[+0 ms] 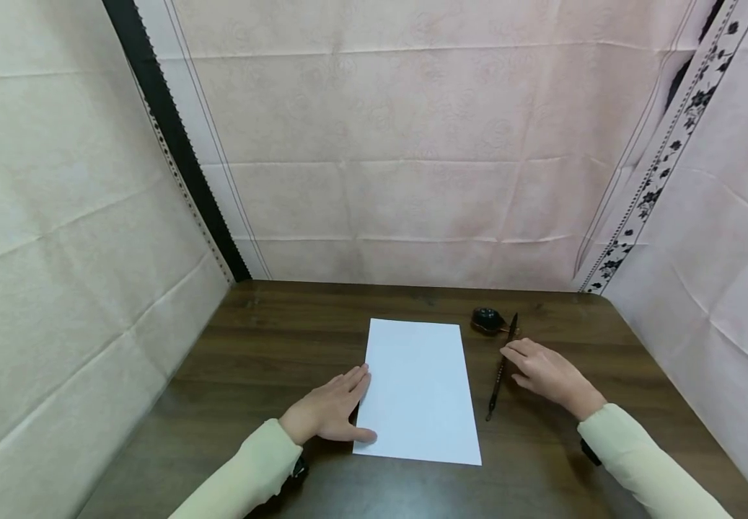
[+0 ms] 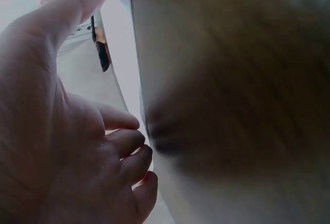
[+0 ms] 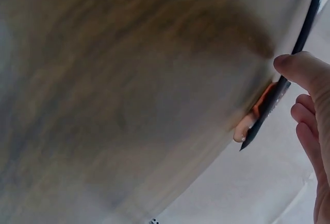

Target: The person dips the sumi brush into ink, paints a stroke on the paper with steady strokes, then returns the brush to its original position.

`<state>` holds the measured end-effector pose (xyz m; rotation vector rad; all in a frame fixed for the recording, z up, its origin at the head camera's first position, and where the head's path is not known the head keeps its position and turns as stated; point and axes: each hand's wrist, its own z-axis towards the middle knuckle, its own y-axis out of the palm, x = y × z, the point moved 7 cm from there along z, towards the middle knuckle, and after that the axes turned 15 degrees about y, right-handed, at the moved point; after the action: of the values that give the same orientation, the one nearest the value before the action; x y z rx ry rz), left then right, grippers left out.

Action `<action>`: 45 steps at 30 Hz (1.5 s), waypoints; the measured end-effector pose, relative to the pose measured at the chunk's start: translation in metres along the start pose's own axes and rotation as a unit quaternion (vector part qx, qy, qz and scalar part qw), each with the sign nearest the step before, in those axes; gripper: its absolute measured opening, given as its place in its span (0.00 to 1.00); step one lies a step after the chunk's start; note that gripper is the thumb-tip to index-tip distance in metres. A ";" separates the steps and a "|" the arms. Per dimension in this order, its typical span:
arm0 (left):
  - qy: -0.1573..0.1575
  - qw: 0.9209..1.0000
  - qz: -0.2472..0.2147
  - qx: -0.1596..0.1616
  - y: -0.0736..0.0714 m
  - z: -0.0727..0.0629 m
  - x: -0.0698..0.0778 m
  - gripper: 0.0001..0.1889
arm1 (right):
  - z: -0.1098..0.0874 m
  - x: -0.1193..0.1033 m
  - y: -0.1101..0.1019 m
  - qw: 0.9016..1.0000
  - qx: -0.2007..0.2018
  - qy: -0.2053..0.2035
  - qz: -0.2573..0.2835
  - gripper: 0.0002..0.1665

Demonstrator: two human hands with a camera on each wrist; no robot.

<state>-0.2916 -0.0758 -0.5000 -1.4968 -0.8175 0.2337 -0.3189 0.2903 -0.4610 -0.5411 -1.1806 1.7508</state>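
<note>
A blank white sheet of paper (image 1: 419, 393) lies in the middle of the table. At its left edge rests my left hand (image 1: 333, 407), fingers extended and thumb spread over the lower left corner; the left wrist view shows this hand (image 2: 77, 110) from the palm side. My right hand (image 1: 552, 371) pinches a slim dark writing brush (image 1: 498, 382) between thumb and fingers, to the right of the paper. The brush's pointed dark tip is at the far end, and a small loop hangs at the near end. In the right wrist view the thumb (image 3: 299, 69) crosses the brush handle (image 3: 308, 20).
Just beyond the right hand sits a small rounded black dish-like object (image 1: 487, 319) with a brownish end, close to the brush tip. The dark wood-grain table (image 1: 250, 367) is enclosed by pale cloth (image 1: 380, 144) at the back and both sides.
</note>
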 end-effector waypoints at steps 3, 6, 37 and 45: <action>0.002 1.000 -0.008 -0.007 0.002 0.001 0.000 0.58 | -0.001 -0.003 0.002 1.000 0.000 -0.009 -0.006 0.33; 0.003 1.000 -0.013 -0.009 0.003 0.002 0.000 0.58 | 0.000 -0.004 0.002 1.000 -0.004 -0.016 -0.013 0.32; -0.012 0.999 0.023 -0.034 0.001 0.000 0.002 0.58 | 0.007 -0.026 0.026 0.969 0.025 -0.194 -0.153 0.19; -0.017 0.999 0.031 -0.033 0.000 0.000 0.004 0.58 | 0.003 -0.027 0.028 0.960 0.034 -0.223 -0.166 0.19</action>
<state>-0.2888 -0.0734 -0.4983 -1.5860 -0.8135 0.2821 -0.3205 0.2622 -0.4885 0.1049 -1.4176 1.6514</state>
